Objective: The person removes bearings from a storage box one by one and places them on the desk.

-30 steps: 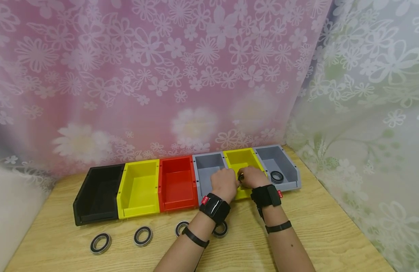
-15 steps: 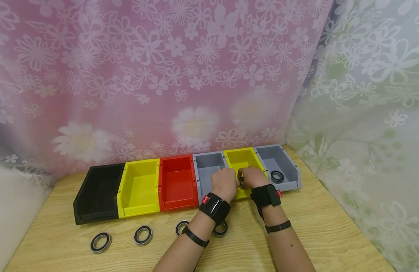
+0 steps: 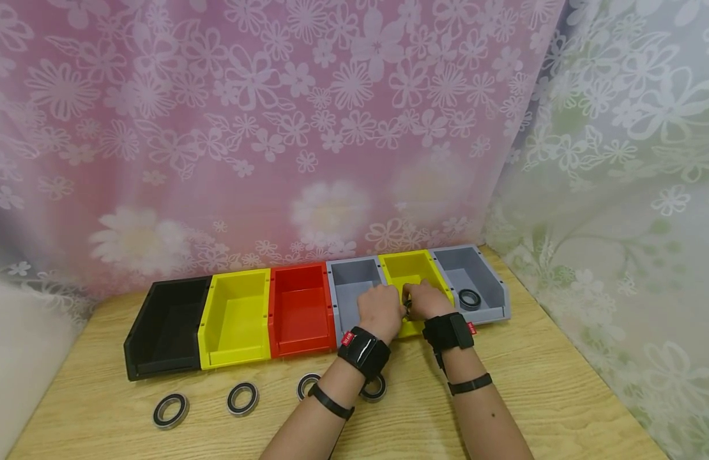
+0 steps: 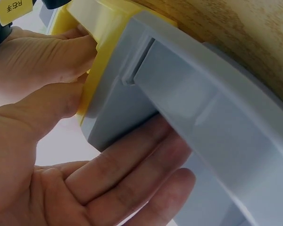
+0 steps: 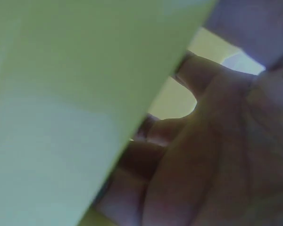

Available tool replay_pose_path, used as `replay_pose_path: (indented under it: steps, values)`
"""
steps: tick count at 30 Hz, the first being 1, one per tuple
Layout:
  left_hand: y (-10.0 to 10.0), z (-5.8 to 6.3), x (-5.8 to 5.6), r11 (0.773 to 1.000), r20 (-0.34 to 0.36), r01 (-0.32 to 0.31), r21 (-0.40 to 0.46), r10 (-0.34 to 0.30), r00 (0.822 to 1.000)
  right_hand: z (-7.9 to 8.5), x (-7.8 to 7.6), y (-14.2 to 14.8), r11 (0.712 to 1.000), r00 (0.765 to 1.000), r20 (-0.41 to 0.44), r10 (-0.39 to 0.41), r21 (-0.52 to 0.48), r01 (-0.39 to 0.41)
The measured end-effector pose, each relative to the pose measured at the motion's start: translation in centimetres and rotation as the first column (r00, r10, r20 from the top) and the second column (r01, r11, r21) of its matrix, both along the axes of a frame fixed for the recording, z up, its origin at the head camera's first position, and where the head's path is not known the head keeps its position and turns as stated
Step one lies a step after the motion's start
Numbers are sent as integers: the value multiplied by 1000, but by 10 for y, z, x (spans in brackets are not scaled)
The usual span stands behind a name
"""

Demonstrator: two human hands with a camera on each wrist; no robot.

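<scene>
Both hands meet over the front of the right-hand yellow bin point(image 3: 409, 273). A small dark ring-shaped bearing point(image 3: 409, 305) shows between them, mostly covered by fingers. My right hand point(image 3: 428, 300) curls its fingers round it from the right, inside the yellow bin. From the left, my left hand point(image 3: 381, 310) pinches toward the same bearing with thumb and forefinger. In the left wrist view, its other fingers point(image 4: 132, 141) reach loosely into the middle grey bin point(image 4: 217, 108). A yellow wall point(image 5: 75, 94) hides the right fingertips in the right wrist view.
Another bearing point(image 3: 469, 299) lies in the far-right grey bin point(image 3: 498, 312). Leftward in the row stand red point(image 3: 301, 306), yellow point(image 3: 236, 313) and black bins point(image 3: 170, 326). Several bearings lie in front, including one bearing point(image 3: 170, 402) at far left; the left forearm partly covers two.
The right forefinger has lifted slightly and the bearing between the hands has turned a little. Both arms stay almost in place.
</scene>
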State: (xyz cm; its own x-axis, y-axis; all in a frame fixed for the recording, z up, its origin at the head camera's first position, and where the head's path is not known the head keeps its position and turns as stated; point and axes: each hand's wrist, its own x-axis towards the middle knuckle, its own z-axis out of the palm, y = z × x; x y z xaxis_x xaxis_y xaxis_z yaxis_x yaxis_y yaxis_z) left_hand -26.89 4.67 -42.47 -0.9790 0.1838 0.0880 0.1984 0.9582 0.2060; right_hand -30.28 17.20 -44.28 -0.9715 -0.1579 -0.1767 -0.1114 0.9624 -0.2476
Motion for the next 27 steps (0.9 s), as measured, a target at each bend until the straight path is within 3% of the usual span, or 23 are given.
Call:
replay_pose_path:
  steps: [12,27]
  values:
    - [0,0,0,1000,8,-2,16,2,1000,17,5,6,993,998,32,58,-106,-54]
    - [-1,0,0,1000,37,1,30,-2,999,72,37,15,975,996,-18,82,-205,-84]
